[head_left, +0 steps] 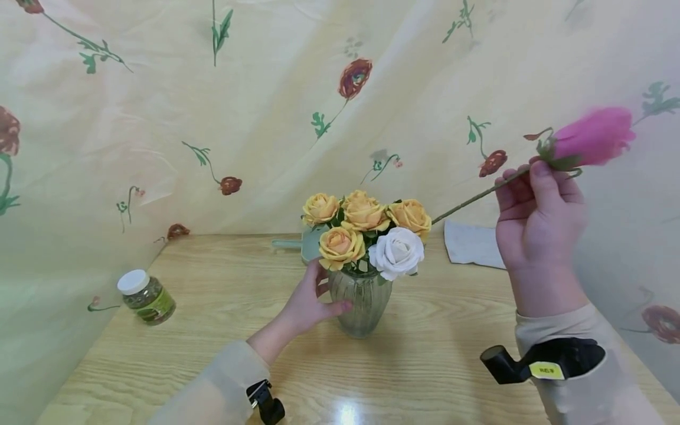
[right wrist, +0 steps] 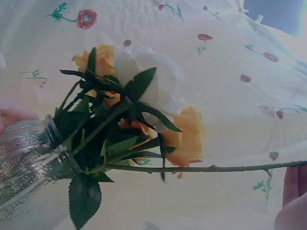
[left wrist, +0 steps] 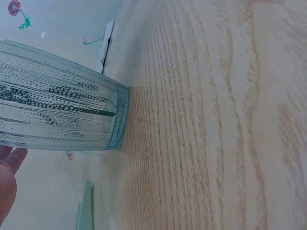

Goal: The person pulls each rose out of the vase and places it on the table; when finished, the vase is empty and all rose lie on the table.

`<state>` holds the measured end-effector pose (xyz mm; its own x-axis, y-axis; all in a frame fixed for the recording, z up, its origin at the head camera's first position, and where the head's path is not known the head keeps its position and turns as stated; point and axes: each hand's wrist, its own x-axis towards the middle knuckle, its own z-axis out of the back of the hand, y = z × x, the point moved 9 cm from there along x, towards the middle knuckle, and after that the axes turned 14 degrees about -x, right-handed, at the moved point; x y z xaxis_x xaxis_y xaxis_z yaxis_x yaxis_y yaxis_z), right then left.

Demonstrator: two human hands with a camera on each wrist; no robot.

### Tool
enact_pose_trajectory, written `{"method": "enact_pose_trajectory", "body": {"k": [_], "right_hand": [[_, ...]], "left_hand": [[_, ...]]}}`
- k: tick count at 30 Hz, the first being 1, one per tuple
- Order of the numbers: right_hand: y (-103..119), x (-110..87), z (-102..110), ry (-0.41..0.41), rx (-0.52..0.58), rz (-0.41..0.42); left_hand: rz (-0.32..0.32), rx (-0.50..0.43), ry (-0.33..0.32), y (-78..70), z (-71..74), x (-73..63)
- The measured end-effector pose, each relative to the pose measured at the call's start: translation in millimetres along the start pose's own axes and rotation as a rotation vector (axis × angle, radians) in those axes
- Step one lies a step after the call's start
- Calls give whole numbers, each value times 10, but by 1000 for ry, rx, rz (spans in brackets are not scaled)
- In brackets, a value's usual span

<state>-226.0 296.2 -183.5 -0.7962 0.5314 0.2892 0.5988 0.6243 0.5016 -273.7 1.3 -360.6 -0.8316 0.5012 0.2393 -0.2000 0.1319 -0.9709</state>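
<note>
A ribbed clear glass vase (head_left: 360,307) stands upright on the wooden table, holding several yellow roses (head_left: 363,213) and one white rose (head_left: 397,254). My left hand (head_left: 308,298) grips its left side near the top, thumb across the front and fingers partly hidden behind the glass. Up at the right, my right hand (head_left: 542,227) pinches a pink flower (head_left: 595,139) just under its bloom. The long stem (right wrist: 216,168) slants down leftward to the vase's mouth in the right wrist view, where leaves hide its lower end.
A white-lidded jar (head_left: 147,298) with a green label stands at the left of the table. Behind the vase lies a pale green object with a handle (head_left: 287,243), partly hidden. A greyish cloth (head_left: 473,245) lies at the back right. Flower-patterned fabric (head_left: 276,118) hangs behind the table.
</note>
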Motion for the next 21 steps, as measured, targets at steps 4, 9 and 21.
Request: {"method": "enact_pose_trajectory", "body": {"k": [4,9,21], "right_hand": [[63,58,91,-37,22,-15],[148,108,109,-57,19,10],[185,216,256,-114,-10,-41]], "left_hand": [[2,-6,6,-6,-3,-5],[1,-3,5,-24,-4,-9],[5,5,2,-6,10,-15]]}}
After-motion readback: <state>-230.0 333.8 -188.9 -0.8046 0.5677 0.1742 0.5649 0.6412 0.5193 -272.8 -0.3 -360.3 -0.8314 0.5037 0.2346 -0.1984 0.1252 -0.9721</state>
